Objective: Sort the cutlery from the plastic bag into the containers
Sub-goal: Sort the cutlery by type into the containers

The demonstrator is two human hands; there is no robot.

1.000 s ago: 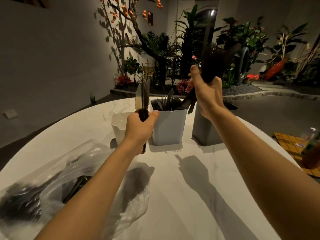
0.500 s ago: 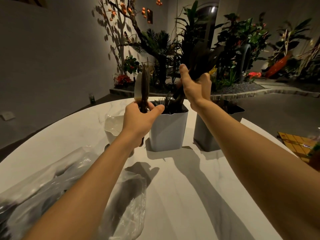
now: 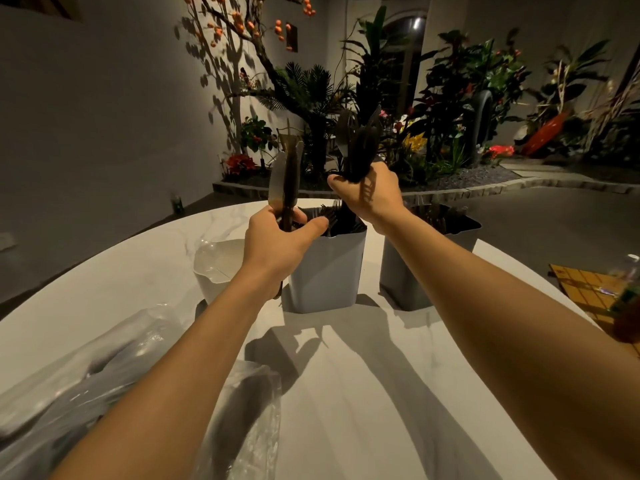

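Several knives point(image 3: 286, 178) stood upright in the left hand point(image 3: 273, 245), its fingers point(image 3: 298, 215) clamped round their handles at the left rim of the middle container point(image 3: 325, 271). Over that container's right rim the right hand point(image 3: 369, 195) gripped a mixed bundle of dark cutlery point(image 3: 358, 147). The plastic bag point(image 3: 104, 372) lay on the counter point(image 3: 121, 265) well in front of it, leftward.

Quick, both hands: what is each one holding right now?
Left hand: grips knives, blades up.
Right hand: grips a dark cutlery bunch.

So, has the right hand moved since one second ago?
Yes: right hand shifted left, from above the dark grey container to above the light grey container.
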